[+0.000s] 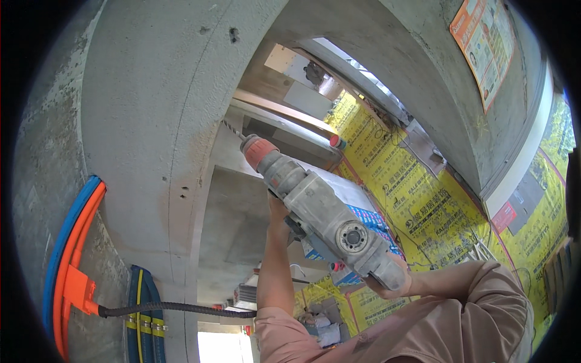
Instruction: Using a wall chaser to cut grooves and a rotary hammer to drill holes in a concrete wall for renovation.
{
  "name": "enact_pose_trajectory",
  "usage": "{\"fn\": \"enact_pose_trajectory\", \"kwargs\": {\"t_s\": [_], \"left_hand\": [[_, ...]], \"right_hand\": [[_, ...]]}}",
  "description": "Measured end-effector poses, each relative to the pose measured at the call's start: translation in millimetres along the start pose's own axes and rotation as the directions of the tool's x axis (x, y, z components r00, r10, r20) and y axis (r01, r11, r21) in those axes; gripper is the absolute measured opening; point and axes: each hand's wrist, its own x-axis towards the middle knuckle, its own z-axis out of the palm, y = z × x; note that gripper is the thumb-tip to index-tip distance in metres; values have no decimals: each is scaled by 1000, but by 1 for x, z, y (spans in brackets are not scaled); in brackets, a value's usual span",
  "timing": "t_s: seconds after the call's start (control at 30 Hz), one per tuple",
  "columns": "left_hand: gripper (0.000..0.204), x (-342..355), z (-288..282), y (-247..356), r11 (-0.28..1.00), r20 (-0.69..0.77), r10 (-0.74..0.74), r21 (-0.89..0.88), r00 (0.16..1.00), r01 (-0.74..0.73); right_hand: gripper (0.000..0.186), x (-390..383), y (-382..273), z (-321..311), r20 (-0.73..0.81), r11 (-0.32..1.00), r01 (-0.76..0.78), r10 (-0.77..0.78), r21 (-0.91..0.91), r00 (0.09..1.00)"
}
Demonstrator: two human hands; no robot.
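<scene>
A grey rotary hammer drill (327, 212) with a red-orange collar slants across the middle of the view. The tip of its spiral bit (232, 129) meets the edge of the grey concrete beam (145, 103); whether it has entered the concrete I cannot tell. My right hand (393, 282) is closed around the rear handle, partly behind the drill body. Farther forward, my left hand (278, 212) grips the drill from its underside, behind the collar; its fingers are mostly hidden by the tool.
Blue and orange conduits (74, 254) run on the left wall to an orange box (78, 289), from which a black corrugated hose (181, 307) leads right. More blue pipes (145, 302) are beside it. Yellow printed sheeting (417, 212) covers the floor. A poster (484, 45) hangs upper right.
</scene>
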Motion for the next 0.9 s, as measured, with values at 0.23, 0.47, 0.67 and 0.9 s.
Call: {"fn": "enact_pose_trajectory", "kwargs": {"t_s": [0.23, 0.47, 0.67, 0.9], "left_hand": [[36, 18, -22, 22, 1000, -50, -21, 3, 999, 21], [42, 22, 5, 56, 923, -100, -253, -323, 962, 209], [41, 46, -23, 51, 964, 64, -119, -232, 991, 131], [27, 54, -4, 77, 890, 34, 243, 391, 969, -237]], "right_hand": [[28, 36, -20, 15, -45, 985, -14, 23, 172, 999], [26, 40, -6, 30, -14, 998, 39, -38, 49, 999], [21, 72, -30, 31, 45, 674, -385, 463, 631, 885], [22, 116, -27, 12, -83, 711, -288, 437, 641, 895]]}}
